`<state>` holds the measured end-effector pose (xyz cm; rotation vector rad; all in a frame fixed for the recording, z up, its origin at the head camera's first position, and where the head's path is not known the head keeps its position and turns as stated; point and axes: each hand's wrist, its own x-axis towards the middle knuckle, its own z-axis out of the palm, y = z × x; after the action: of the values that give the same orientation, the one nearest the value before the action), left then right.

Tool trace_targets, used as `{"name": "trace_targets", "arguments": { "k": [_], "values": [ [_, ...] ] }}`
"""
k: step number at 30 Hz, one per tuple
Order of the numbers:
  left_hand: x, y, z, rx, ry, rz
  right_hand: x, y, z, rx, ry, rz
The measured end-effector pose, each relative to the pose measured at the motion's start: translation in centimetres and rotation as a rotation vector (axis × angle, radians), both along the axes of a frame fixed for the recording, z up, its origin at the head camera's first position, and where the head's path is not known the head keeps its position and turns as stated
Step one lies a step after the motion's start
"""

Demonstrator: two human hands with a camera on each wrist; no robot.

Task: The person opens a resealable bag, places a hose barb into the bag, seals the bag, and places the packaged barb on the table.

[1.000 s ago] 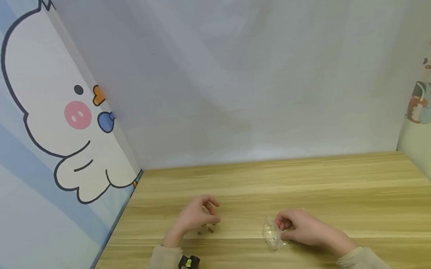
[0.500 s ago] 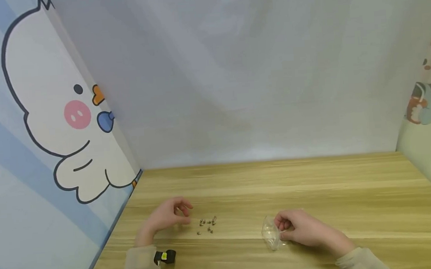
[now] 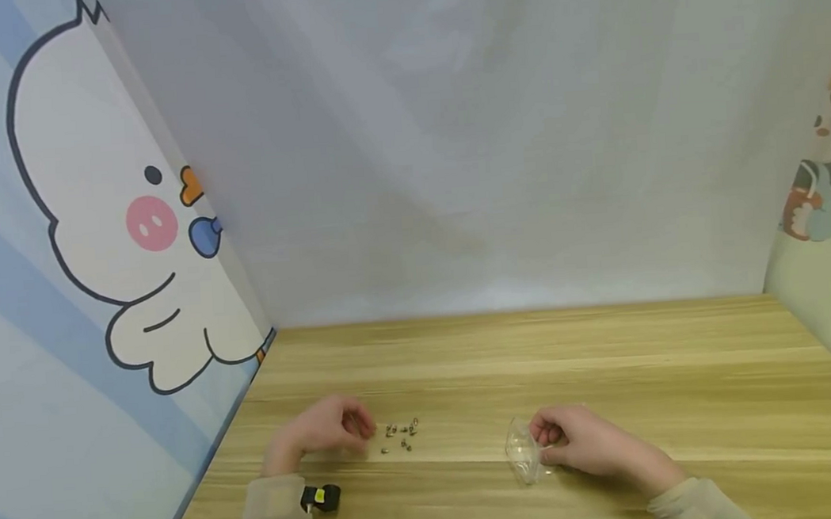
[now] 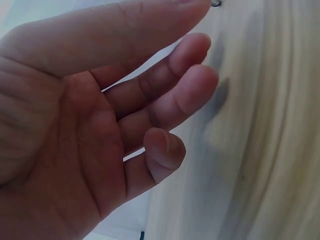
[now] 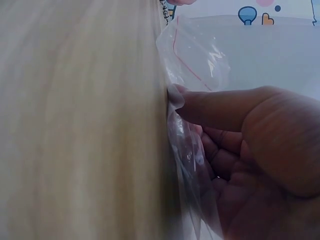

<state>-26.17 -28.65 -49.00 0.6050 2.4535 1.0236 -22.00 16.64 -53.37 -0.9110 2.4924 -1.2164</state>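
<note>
Several small metal pieces (image 3: 404,443), resembling screws, lie scattered on the wooden table (image 3: 473,502) left of centre in the head view. Just to their left hovers my left hand (image 3: 326,427), its fingers loosely bent. In the left wrist view that hand (image 4: 105,115) has nothing in its palm, and one metal piece (image 4: 216,2) shows by the thumb tip; the index finger is mostly hidden. My right hand (image 3: 585,441) pinches a clear plastic zip bag (image 3: 522,453) by its edge, low at the table. The red seal line of the bag (image 5: 200,55) shows in the right wrist view.
A pale grey curtain-like backdrop (image 3: 510,166) stands behind the table. The left wall (image 3: 70,328) bears a white cartoon bird, and the right wall (image 3: 826,266) a printed figure. Wood surface lies between the metal pieces and the bag.
My left hand has moved left from above the metal pieces, uncovering them, then dipped slightly with its fingers drawing closer together. The right hand stays in place with the bag.
</note>
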Motion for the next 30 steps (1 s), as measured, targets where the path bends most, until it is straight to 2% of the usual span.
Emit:
{"name": "trace_targets", "arguments": {
  "k": [7, 18, 30],
  "values": [
    [0.1, 1.1, -0.5, -0.025, 0.007, -0.032, -0.2, 0.1, -0.3, -0.004, 0.003, 0.004],
    [-0.3, 1.4, -1.1, -0.051, 0.041, -0.064, -0.3, 0.3, -0.7, -0.019, -0.025, 0.0],
    [-0.1, 1.6, -0.9, -0.055, 0.008, -0.061, -0.2, 0.2, -0.3, -0.007, -0.02, 0.0]
  ]
}}
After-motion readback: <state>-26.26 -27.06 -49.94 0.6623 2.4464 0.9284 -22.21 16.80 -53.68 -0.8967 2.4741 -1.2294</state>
